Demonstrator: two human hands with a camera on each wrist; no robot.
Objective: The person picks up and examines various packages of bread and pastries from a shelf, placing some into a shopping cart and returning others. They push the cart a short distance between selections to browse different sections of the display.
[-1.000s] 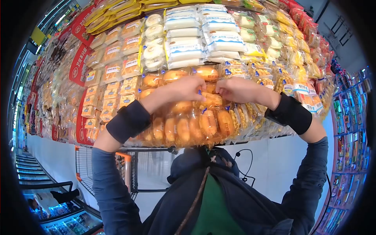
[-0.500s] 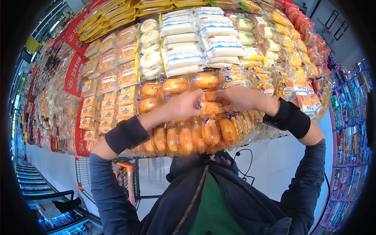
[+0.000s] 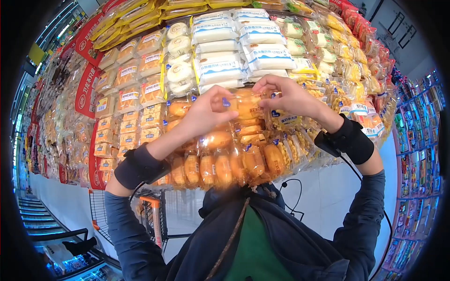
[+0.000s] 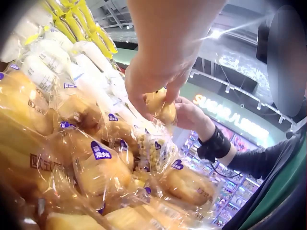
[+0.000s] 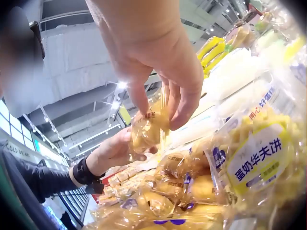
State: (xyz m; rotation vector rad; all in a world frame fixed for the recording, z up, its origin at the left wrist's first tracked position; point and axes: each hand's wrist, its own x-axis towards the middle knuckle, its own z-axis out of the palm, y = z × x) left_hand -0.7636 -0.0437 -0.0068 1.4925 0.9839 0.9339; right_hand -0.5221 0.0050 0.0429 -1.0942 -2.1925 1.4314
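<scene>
As a wrapped bun was held up between two hands, its clear packet was pinched at one end by the left hand and at the opposite end by the right hand. The fingers of each hand were curled, with thumb and fingertips narrowed on the packet. The bun was positioned over a crowded food display, above more wrapped buns, and a line of elongated buns was stacked along the near edge. Beyond the hands, white packs with blue print were laid in rows, and yellow packs were piled at the far left. Just beside the right hand, a waffle packet was shown in the right wrist view, marked with a yellow and white label. Square packaged cakes were arrayed to the left, next to a red strip. Dark bands were worn on the left wrist and the right wrist, and a green top was framed by a dark jacket. Below the display, a shopping cart with an orange handle was seen.
</scene>
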